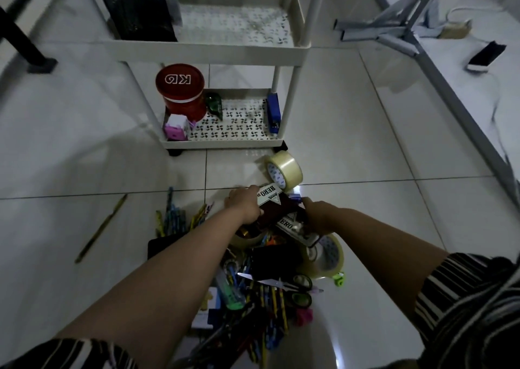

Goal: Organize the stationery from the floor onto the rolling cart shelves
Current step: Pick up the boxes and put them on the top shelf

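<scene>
A pile of stationery [261, 292] lies on the floor below me: pens, pencils, scissors [284, 282], tape rolls. My left hand [244, 205] grips a dark red and white box marked HERO [271, 198] at the pile's far end. My right hand [319, 214] holds a second HERO box [289, 223] beside it. A clear tape roll [284, 173] stands just beyond the boxes. The white rolling cart [225, 143] is ahead; its bottom shelf holds a red tin [181, 91], a pink item [176, 128], a green tape dispenser [214, 104] and a blue stapler [273, 114].
A black mesh bin [135, 5] sits on the cart's upper shelf. A loose pencil [101, 228] lies on the tiles to the left. A grey metal table frame [422, 39] and a phone [485, 56] are at the right. A black leg [22, 39] stands far left.
</scene>
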